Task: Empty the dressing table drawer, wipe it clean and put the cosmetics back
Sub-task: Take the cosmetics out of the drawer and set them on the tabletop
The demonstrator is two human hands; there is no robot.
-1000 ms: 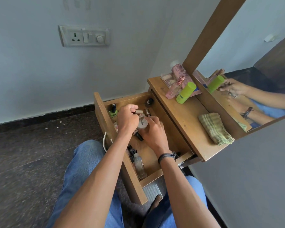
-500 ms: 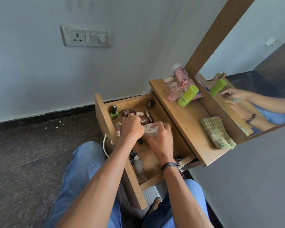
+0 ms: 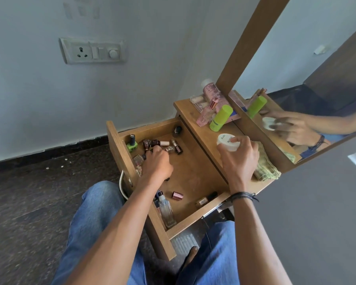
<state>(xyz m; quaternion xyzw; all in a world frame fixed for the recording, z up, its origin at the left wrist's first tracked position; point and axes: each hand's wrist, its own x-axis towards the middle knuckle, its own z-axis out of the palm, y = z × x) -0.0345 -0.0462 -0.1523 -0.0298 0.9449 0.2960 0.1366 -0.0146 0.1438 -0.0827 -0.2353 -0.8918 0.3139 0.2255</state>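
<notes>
The wooden drawer [image 3: 193,175] stands pulled out, with several nail polish bottles [image 3: 152,143] scattered at its far end. A clear perfume bottle [image 3: 167,209], a pink cap [image 3: 177,195] and a small bottle [image 3: 206,199] lie near its front. My right hand [image 3: 239,159] grips a round white jar [image 3: 228,142] over the dressing table top [image 3: 195,114]. My left hand [image 3: 157,164] is down in the drawer with fingers curled among the small bottles; what it grips is hidden.
On the table top stand a lime green tube [image 3: 221,118], a pink bottle [image 3: 212,93], a perfume bottle [image 3: 207,113] and a clear palette [image 3: 197,100]. A folded green cloth [image 3: 265,167] lies under my right hand. The mirror [image 3: 306,68] rises behind. My knees sit below the drawer.
My right hand has lifted the white jar out of the drawer and carried it right, over the table top. My left hand has stayed in the drawer among the small bottles.
</notes>
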